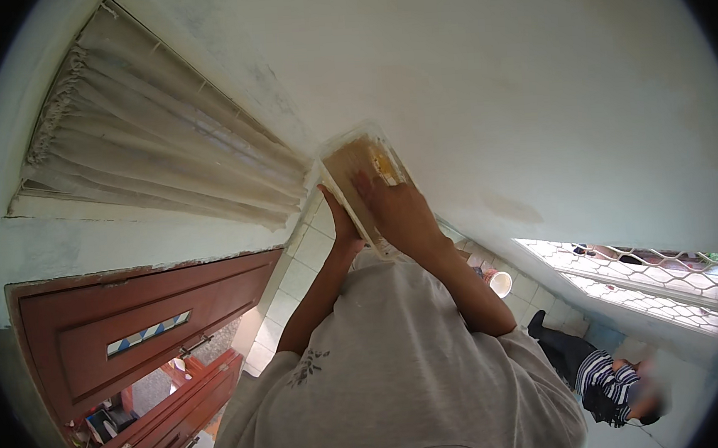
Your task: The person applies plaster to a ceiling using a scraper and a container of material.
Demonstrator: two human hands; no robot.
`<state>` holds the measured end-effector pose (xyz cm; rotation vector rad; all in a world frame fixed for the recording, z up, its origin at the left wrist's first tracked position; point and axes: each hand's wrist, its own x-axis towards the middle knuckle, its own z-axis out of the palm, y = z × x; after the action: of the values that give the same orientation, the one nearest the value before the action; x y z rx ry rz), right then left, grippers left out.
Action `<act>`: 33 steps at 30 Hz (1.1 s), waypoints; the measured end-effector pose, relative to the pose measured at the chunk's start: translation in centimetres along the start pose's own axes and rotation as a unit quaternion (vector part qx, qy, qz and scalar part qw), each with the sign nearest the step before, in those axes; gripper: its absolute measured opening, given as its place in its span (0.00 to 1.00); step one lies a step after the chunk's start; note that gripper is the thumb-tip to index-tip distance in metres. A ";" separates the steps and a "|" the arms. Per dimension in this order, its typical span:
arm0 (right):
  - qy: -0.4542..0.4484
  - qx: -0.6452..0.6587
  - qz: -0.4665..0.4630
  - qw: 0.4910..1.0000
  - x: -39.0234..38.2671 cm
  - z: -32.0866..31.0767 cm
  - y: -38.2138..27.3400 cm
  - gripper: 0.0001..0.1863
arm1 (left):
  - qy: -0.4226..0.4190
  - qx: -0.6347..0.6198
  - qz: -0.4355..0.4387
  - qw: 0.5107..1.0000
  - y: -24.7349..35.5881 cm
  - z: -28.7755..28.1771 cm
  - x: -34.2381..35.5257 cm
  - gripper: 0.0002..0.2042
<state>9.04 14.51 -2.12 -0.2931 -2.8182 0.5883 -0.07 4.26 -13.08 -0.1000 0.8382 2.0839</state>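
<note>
A long rectangular plastic tub [328, 172] with pale, smeared rims is held up in front of my chest, its brownish inside facing me. My left hand [342, 219] grips the tub's left side, the thumb lying up along the wall. Over the right part of the tub reaches my right hand [404, 212], its fingers down inside. A yellow-orange patch [385, 165] shows just beyond the knuckles; whether it is a loose thing or a smear I cannot tell. Beside the fingers is a reddish blur. The fingertips are smeared, so what they hold, if anything, does not show.
A bare, patchy wall [516, 88] rises ahead. On the left hang a beige curtain [170, 137] and a reddish-brown door [150, 330]. A white bucket [500, 283] stands on the tiled floor [300, 274] to the right. A person [598, 374] in stripes is by the grilled window [637, 275].
</note>
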 end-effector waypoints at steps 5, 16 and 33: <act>0.037 0.170 0.093 0.980 0.2 -3.9 0.6 0.16 | -0.053 -0.027 -0.046 0.997 0.9 0.9 0.8 0.50; 0.185 0.733 0.246 0.606 -3.4 -5.1 3.0 0.18 | -0.167 0.046 0.007 0.985 2.5 2.2 2.7 0.45; 0.189 0.814 0.069 0.545 1.1 -13.1 0.0 0.21 | -0.123 -0.031 0.082 0.989 1.7 4.9 4.3 0.39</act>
<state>11.66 19.57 9.77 -0.1540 -0.8724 2.3310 -2.93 9.53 -9.92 0.1956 0.6487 2.2206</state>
